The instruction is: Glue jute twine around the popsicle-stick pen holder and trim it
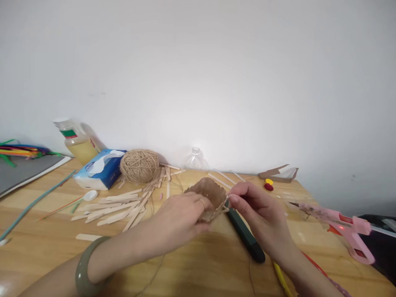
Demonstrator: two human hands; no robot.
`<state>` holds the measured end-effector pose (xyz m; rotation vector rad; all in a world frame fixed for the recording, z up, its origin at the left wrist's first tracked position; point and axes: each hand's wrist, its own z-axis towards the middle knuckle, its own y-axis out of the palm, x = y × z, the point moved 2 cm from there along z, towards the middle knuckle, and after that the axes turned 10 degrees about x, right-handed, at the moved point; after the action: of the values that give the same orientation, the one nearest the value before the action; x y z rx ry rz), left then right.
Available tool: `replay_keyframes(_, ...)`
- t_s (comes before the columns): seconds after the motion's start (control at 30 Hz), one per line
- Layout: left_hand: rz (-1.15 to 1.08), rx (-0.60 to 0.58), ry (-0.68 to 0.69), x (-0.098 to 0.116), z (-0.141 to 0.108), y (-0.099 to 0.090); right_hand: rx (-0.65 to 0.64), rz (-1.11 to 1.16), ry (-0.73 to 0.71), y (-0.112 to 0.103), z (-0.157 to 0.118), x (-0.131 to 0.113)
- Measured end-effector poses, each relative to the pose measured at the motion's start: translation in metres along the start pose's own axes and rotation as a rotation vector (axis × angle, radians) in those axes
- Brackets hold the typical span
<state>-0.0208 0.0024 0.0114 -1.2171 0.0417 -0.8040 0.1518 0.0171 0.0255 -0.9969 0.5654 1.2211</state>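
Note:
My left hand, with a ring on a finger and a bangle at the wrist, is closed on a small brown cup-like piece with a scalloped rim. The fingers reach into and around it, hiding much of its near side. Pale twine runs along the right edge of the cup. At that edge my right hand pinches the twine between thumb and index finger. Just below lies a dark green tool with a black end, partly covered by the cup and hand.
Left of the hands are a ball of twine, scattered wooden craft sticks, a tissue pack and a bottle of yellowish liquid. A pink glue gun lies at right, its light red. A clear bottle top stands by the wall.

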Motion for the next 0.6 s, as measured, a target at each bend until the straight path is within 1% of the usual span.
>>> replay_keyframes(0.07, -0.142, 0.149, -0.06, 0.004, 0.0, -0.007, -0.019, 0.027, 0.041, 0.005, -0.003, 0.002)
replay_keyframes(0.13, -0.29, 0.307, -0.066, 0.008, 0.0, -0.013, -0.049, 0.037, 0.066, 0.01, -0.006, 0.003)
replay_keyframes(0.17, -0.348, 0.367, -0.031, 0.009, 0.0, -0.014, -0.071, 0.038, 0.074, 0.012, -0.007, 0.003)
replay_keyframes(0.23, -0.401, 0.467, 0.097, 0.011, -0.001, -0.015, -0.116, 0.03, 0.096, 0.016, -0.008, 0.003)
replay_keyframes(0.3, -0.366, 0.516, 0.22, 0.011, -0.003, -0.013, -0.148, 0.007, 0.123, 0.017, -0.008, 0.002)
replay_keyframes(0.37, -0.276, 0.517, 0.259, 0.009, -0.003, -0.014, -0.159, -0.012, 0.136, 0.015, -0.005, 0.0)
replay_keyframes(0.4, -0.23, 0.493, 0.239, 0.007, -0.002, -0.015, -0.16, -0.021, 0.132, 0.013, -0.004, -0.001)
replay_keyframes(0.43, -0.193, 0.458, 0.194, 0.004, 0.0, -0.017, -0.156, -0.029, 0.123, 0.01, -0.002, -0.002)
replay_keyframes(0.5, -0.166, 0.39, 0.055, -0.003, 0.003, -0.021, -0.118, -0.039, 0.104, 0.003, 0.001, -0.003)
replay_keyframes(0.57, -0.201, 0.31, -0.091, -0.01, 0.006, -0.025, -0.046, -0.055, 0.094, -0.004, 0.004, -0.002)
replay_keyframes(0.6, -0.229, 0.258, -0.135, -0.012, 0.007, -0.025, -0.004, -0.067, 0.087, -0.008, 0.006, -0.001)
